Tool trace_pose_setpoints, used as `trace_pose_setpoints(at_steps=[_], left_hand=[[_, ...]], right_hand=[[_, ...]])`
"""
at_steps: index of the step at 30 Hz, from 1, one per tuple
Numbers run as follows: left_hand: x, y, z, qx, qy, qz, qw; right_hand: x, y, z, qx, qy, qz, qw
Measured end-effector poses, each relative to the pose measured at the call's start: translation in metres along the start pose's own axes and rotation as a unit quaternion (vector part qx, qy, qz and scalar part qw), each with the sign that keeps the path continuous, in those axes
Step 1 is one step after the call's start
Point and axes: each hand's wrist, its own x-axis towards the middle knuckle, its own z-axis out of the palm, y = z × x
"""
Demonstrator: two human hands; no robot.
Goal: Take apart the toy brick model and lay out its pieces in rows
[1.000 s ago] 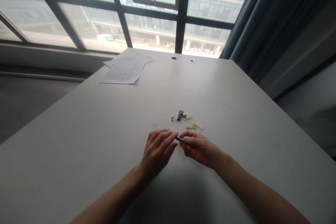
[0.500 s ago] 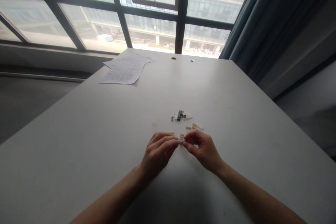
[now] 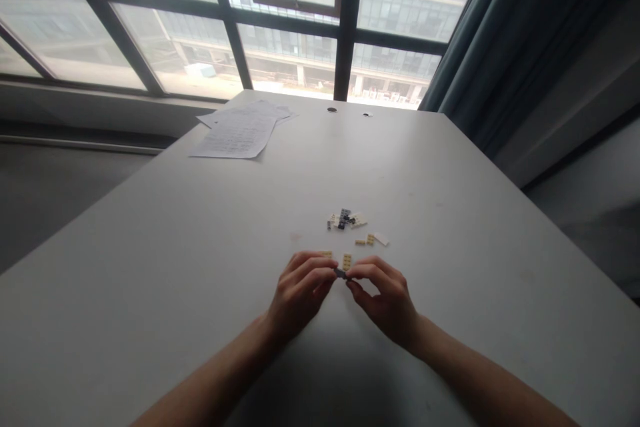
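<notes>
Between my fingertips is a small dark grey building brick piece (image 3: 341, 273), partly hidden by the fingers. My left hand (image 3: 304, 287) is closed on its left end. My right hand (image 3: 383, 290) pinches the right end between thumb and fingers. Just beyond the fingertips a tan studded plate (image 3: 347, 261) lies on the table. Another tan plate (image 3: 326, 254) shows partly behind my left hand's fingers. Past my right hand lie a small tan piece (image 3: 360, 242), a tan studded brick (image 3: 371, 239) and a smooth white tile (image 3: 381, 239).
Farther out on the white table (image 3: 200, 267) is a pile of black, grey and cream bricks (image 3: 344, 219). Printed papers (image 3: 235, 133) lie at the far left. Two round holes pierce the far edge, before a window; a dark curtain (image 3: 475, 47) hangs at the right.
The piece between my hands has turned: a light bluish face showed before, now a dark grey side shows. My right hand has shifted slightly and its fingers have come over the piece.
</notes>
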Motion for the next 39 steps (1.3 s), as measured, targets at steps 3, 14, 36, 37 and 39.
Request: trace_pose_setpoints(at_steps=[3,14,36,37,39], left_hand=[[0.0,0.0,0.0,-0.007,-0.005,-0.006,1.0],[-0.002,-0.001,0.0,-0.037,-0.042,-0.03,0.998],[-0.004,-0.001,0.004,0.18,-0.266,0.016,0.947],[-0.004,-0.001,0.004,0.181,-0.266,0.016,0.947],[-0.004,-0.001,0.004,0.183,-0.265,0.016,0.946]], right_hand=[[0.0,0.0,0.0,0.032,-0.007,0.066,0.997],[0.001,0.008,0.002,0.265,-0.069,0.232,0.934],[0.011,0.046,-0.013,-0.166,-0.191,0.132,0.958],[0.011,0.047,-0.012,-0.167,-0.187,0.127,0.96],[0.01,0.049,-0.012,-0.169,-0.179,0.123,0.961]])
